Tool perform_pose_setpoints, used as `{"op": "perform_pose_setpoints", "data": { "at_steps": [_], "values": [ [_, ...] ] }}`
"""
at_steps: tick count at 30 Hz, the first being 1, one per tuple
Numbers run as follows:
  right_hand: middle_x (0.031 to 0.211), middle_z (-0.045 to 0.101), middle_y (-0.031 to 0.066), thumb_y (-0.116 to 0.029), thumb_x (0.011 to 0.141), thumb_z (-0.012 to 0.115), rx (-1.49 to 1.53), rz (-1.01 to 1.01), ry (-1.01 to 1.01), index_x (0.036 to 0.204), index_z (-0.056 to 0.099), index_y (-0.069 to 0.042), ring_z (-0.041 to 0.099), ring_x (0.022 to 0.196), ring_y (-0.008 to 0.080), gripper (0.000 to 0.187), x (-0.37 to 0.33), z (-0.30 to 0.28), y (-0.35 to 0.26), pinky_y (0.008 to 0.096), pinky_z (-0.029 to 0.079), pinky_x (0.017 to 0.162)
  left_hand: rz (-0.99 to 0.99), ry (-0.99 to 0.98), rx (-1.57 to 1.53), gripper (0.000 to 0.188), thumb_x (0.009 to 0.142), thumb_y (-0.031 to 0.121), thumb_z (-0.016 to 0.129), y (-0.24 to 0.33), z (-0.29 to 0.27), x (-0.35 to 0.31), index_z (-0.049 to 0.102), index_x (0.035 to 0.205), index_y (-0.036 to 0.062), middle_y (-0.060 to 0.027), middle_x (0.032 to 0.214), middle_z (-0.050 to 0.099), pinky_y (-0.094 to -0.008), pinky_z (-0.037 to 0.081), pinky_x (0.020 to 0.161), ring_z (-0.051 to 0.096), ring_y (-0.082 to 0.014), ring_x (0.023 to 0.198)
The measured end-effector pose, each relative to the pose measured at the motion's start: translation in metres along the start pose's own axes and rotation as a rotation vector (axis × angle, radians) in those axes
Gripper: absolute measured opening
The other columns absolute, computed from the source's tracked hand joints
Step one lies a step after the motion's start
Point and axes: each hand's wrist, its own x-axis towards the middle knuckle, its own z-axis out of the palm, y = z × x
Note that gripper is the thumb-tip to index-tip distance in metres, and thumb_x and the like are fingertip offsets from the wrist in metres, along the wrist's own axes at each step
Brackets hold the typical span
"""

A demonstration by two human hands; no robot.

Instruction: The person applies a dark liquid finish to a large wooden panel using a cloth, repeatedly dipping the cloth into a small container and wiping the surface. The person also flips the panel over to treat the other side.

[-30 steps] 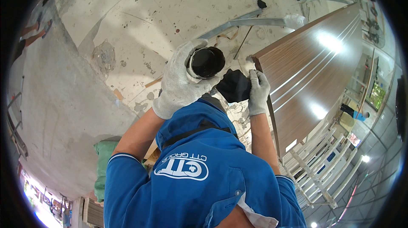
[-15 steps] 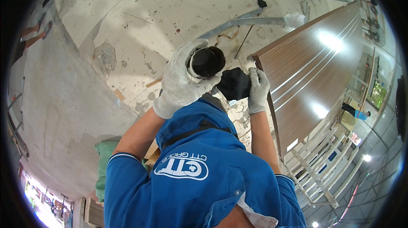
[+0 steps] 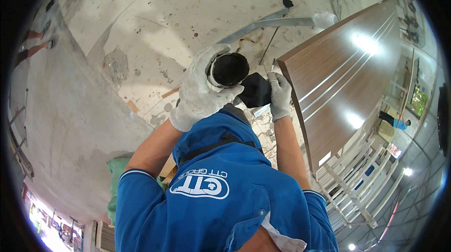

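My left hand (image 3: 199, 87), in a pale grey knit glove, is wrapped round an open can (image 3: 212, 74) with a black inside, its mouth turned up toward me. To its right, my gloved right hand (image 3: 280, 94) is closed on a thin, pale-ended tool (image 3: 276, 67), whose kind I cannot make out. That hand is beside the near left edge of a large brown wood-grain panel (image 3: 338, 78) with several light stripes. Between both hands is a black, cloth-like piece (image 3: 256, 91); whether my right fingers hold it is unclear.
Metal strips (image 3: 277, 23) and a black scrap (image 3: 285, 2) lie on the stained floor beyond my hands. A white rack (image 3: 359, 181) stands at the right. Farther right is a person in blue (image 3: 399, 124); a person's legs (image 3: 35, 50) show far left. Green fabric (image 3: 115, 177) is near my left elbow.
My right hand has shifted slightly left with the thin tool, away from the panel's edge. The black piece has moved a little left too. My left hand still holds the can.
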Motion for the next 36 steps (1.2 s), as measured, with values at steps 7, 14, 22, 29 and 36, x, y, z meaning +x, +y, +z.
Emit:
{"op": "perform_pose_setpoints", "data": {
  "at_steps": [7,14,22,29,36],
  "values": [
    [0.091,0.073,0.0152,-0.019,0.094,0.072,-0.287,-0.300,-0.052,0.103,0.073,0.001,0.068,0.081,0.0195,0.022,-0.026,-0.029,-0.061,0.0331,0.053,0.075,-0.058,-0.063,-0.032,0.084,0.070,0.003,0.092,0.000,0.000,0.000,0.049,0.141,0.0013,-0.0151,0.130,0.063,-0.0358,0.052,0.104,0.064,-0.0239,0.120],
    [0.091,0.073,0.0081,-0.016,0.090,0.068,-0.951,-0.978,0.257,0.094,0.073,-0.010,0.073,0.080,0.0225,0.009,0.019,-0.031,-0.147,0.0386,0.056,0.069,-0.143,-0.072,-0.130,0.082,0.069,0.003,0.091,0.000,0.005,-0.001,0.050,0.140,0.0017,-0.0150,0.129,0.062,-0.0362,0.052,0.102,0.064,-0.0256,0.119],
    [0.089,0.067,0.0010,-0.016,0.086,0.064,-1.592,-1.079,-0.172,0.092,0.069,-0.015,0.066,0.089,0.0185,0.008,0.059,-0.002,-0.091,0.0339,0.051,0.071,-0.005,-0.093,-0.104,0.077,0.075,-0.011,0.081,0.001,-0.001,-0.004,0.044,0.143,-0.0034,-0.0149,0.125,0.061,-0.0340,0.057,0.098,0.066,-0.0215,0.113],
    [0.093,0.058,0.0062,-0.016,0.083,0.062,-0.992,-1.349,-0.025,0.096,0.064,-0.013,0.060,0.090,0.0269,0.013,0.053,-0.097,-0.054,0.0411,0.051,0.079,-0.005,-0.086,-0.125,0.079,0.073,-0.008,0.084,0.003,-0.009,-0.003,0.046,0.143,-0.0018,-0.0138,0.126,0.062,-0.0333,0.056,0.097,0.066,-0.0211,0.114],
    [0.097,0.071,0.0142,-0.023,0.099,0.070,-0.421,-0.402,0.684,0.104,0.069,0.000,0.066,0.090,0.0239,0.024,0.027,-0.199,-0.002,0.0372,0.053,0.084,-0.045,-0.028,-0.159,0.078,0.067,0.005,0.091,0.006,0.002,0.000,0.054,0.136,0.0014,-0.0173,0.125,0.063,-0.0388,0.053,0.099,0.065,-0.0287,0.116]
  ]
}}
